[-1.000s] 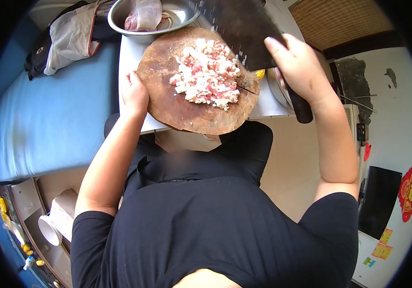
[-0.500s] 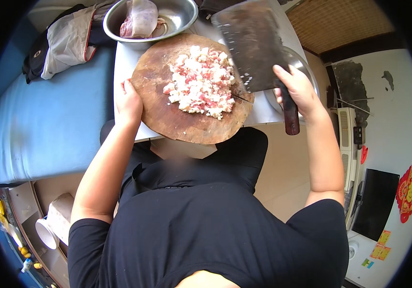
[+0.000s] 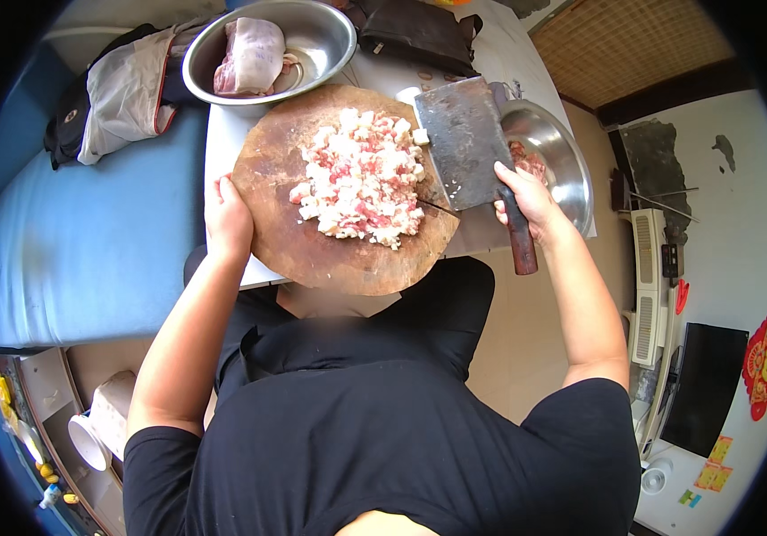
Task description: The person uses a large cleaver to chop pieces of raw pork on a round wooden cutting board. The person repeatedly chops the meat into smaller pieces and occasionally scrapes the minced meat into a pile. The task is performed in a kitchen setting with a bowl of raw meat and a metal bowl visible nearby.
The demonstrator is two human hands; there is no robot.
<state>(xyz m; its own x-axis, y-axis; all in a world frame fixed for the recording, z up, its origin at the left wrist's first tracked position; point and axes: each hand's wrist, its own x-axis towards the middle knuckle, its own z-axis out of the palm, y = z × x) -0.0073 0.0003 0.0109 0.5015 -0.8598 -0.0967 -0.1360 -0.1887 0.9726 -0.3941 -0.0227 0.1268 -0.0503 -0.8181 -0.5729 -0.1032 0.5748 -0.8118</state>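
Note:
A round wooden chopping board (image 3: 347, 263) lies at the table's near edge, with a crack on its right side. Chopped pink and white meat (image 3: 361, 179) is heaped in its middle. My left hand (image 3: 228, 219) grips the board's left rim, some of its fingers hidden. In my right hand (image 3: 526, 207) is a cleaver (image 3: 465, 143), held by its dark handle. The broad blade is off the meat, by the board's right edge, with small white bits stuck on it. Right of the blade stands a steel bowl (image 3: 571, 174) holding reddish meat (image 3: 526, 161), partly hidden by hand and blade.
Behind the board, another steel bowl (image 3: 334, 45) holds a large piece of meat with skin (image 3: 254, 54). A dark brown bag (image 3: 419, 36) lies on the white table (image 3: 522, 58). To the left is a blue seat (image 3: 97, 241) with clothing (image 3: 129, 85) on it.
The cleaver has come down and slightly left, showing more of the right bowl and its meat. My left hand keeps to the board's rim. The whole view has shifted a little.

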